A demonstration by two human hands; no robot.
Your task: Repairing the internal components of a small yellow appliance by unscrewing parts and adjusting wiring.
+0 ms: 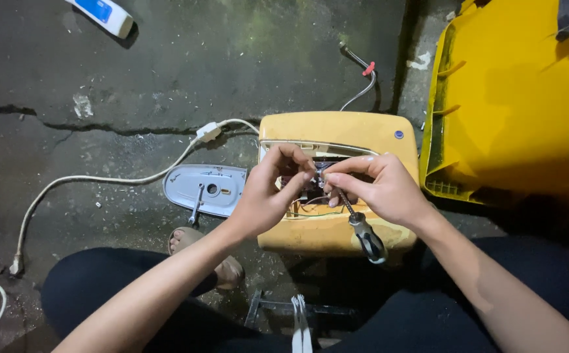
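While both hands pinch at the wiring inside the opened yellow plastic appliance casing (337, 131) on the cracked concrete floor (167, 78), the left hand (265, 193) is closed on small parts and the right hand (382, 189) grips a black-handled screwdriver (363, 229). Looks like mid-repair; next wants steady fingertips. Small round blue sticker (399, 134) far right on the casing.

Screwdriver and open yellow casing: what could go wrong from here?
The screwdriver hangs loosely in the right hand while both hands pinch something small over the open yellow casing; the piece could drop in among the loose wires. The left hand has fingertips beside the exposed parts, so the tool tip might slip onto them. The white cable on the floor still leads toward the casing; whether it is live cannot be told.
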